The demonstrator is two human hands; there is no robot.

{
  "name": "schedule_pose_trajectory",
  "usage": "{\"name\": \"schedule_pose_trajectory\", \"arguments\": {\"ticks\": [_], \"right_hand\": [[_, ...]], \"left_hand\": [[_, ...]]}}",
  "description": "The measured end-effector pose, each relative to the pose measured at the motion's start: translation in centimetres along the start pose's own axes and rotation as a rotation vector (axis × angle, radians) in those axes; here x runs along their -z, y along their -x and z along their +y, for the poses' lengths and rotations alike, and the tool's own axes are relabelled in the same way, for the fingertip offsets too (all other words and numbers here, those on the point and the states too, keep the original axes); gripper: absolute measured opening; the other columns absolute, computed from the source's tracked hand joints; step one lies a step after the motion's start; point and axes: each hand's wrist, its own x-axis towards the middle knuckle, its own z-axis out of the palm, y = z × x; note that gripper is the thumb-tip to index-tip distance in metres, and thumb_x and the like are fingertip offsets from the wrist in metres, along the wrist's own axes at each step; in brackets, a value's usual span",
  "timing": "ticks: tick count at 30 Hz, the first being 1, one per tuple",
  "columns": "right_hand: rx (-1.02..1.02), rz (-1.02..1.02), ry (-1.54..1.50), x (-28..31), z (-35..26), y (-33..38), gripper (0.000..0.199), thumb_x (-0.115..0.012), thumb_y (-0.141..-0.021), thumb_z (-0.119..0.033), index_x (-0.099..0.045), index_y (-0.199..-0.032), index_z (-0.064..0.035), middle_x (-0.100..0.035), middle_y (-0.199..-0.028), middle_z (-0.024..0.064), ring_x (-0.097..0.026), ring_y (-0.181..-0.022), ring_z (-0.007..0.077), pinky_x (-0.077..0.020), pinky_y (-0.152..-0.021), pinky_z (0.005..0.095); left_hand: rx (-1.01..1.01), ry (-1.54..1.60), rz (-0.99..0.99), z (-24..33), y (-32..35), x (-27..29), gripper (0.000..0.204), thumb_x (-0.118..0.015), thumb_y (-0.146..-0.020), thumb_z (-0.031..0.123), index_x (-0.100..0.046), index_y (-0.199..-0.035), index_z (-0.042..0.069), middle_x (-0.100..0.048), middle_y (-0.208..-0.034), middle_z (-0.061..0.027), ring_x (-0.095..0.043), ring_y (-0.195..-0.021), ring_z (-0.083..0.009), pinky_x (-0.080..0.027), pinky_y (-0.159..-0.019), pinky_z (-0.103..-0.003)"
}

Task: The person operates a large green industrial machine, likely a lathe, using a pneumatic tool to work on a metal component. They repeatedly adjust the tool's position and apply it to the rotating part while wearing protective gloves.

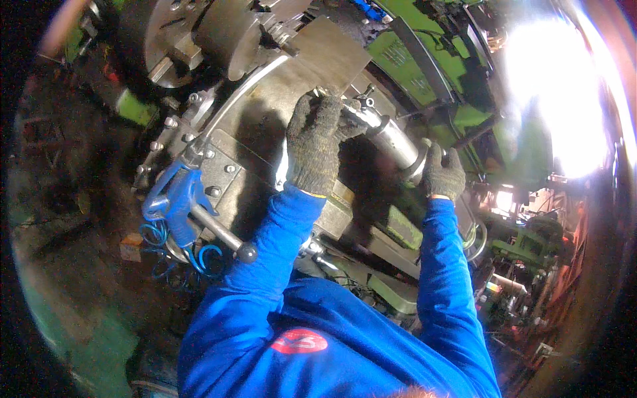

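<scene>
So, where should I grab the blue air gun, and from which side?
Probably by the thick blue part of the air gun just above the coiled hose, coming from the left with your left hand, the nearer one. Its metal nozzle points away from you, and the knobbed lever crowds its right side.

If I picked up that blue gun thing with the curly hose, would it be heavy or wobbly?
The blue air gun would probably feel fairly light, since its body looks like plastic. The curly blue hose would likely bend and bounce, because it's thin and wound in loops.
</scene>
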Motion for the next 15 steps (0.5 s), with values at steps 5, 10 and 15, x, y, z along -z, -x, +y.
{"name": "schedule_pose_trajectory", "arguments": {"ticks": [5, 10, 15], "right_hand": [[0.040, 0.054, 0.085, -0.5, 1.0, -0.2, 0.057, -0.065, -0.094, -0.062, -0.074, -0.115, -0.0103, -0.076, -0.109, 0.0219, -0.073, -0.105, 0.0416, -0.0556, -0.091, 0.0490], [0.019, -0.046, 0.077, -0.2, 1.3, -0.6, 0.058, -0.064, -0.093, -0.062, -0.074, -0.124, -0.0137, -0.075, -0.117, 0.0227, -0.070, -0.113, 0.0421, -0.0543, -0.097, 0.0495], [0.020, -0.068, 0.111, 1.0, 0.9, -0.1, 0.054, -0.059, -0.095, -0.062, -0.072, -0.119, -0.0143, -0.074, -0.119, 0.0215, -0.069, -0.115, 0.0429, -0.0528, -0.097, 0.0515]], "left_hand": [[-0.048, -0.053, -0.001, -0.2, 1.6, -0.9, 0.028, -0.072, -0.103, 0.024, -0.062, -0.123, 0.007, -0.069, -0.109, -0.0091, -0.070, -0.096, -0.0207, -0.065, -0.079, -0.041], [-0.023, -0.019, -0.031, -0.8, 2.8, -1.1, 0.030, -0.074, -0.101, 0.026, -0.062, -0.122, 0.009, -0.070, -0.110, -0.0110, -0.070, -0.096, -0.0214, -0.065, -0.080, -0.042], [-0.009, -0.096, -0.063, -0.1, 6.0, -2.6, 0.028, -0.074, -0.102, 0.026, -0.062, -0.119, 0.007, -0.071, -0.113, -0.0111, -0.070, -0.094, -0.0193, -0.062, -0.079, -0.035]]}}
